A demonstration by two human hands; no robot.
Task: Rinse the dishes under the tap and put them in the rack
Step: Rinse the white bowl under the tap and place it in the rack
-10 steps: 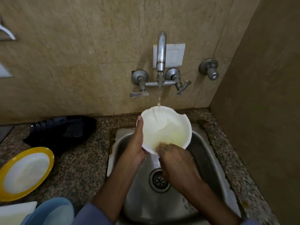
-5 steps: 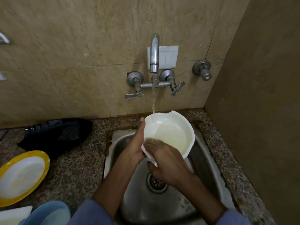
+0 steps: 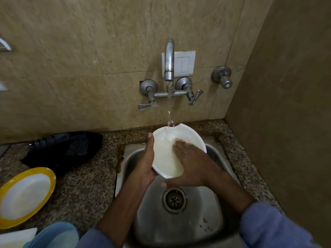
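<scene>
Head view: white bowl (image 3: 165, 153) held tilted over the steel sink (image 3: 211, 219), right under the tap (image 3: 169, 59); water stream (image 3: 169, 111) lands just inside the far rim. Left hand (image 3: 146, 163) clamped on the bowl's left edge, thumb along the rim, fingers hidden underneath. Right hand (image 3: 189, 162) lies flat and spread inside the bowl, palm down on the wet inner wall, thumb hooked under the near rim; not gripping, rubbing by the look of it. Bowl looks rigid and fairly light, probably ceramic or melamine, can't tell which; far rim has a notch or chip near where the stream hits, so treat as fragile and keep fingers off that spot. Wet glossy surface = slippery; best hold is a rim pinch with fingers backing the underside, as the left hand has it. Surface: speckled granite counter (image 3: 86, 178) around the sink, hard, so a drop would likely crack the bowl. On the counter left: yellow-rimmed plate (image 3: 25, 196), blue dish (image 3: 53, 235) at the bottom edge, a white piece (image 3: 16, 238) beside it, and a dark object (image 3: 64, 151) near the wall, identity unclear. Room: beige tiled wall (image 3: 71, 68), brown side wall (image 3: 286, 104) close on the right, tight corner. No rack in view. Lighting dim.
</scene>
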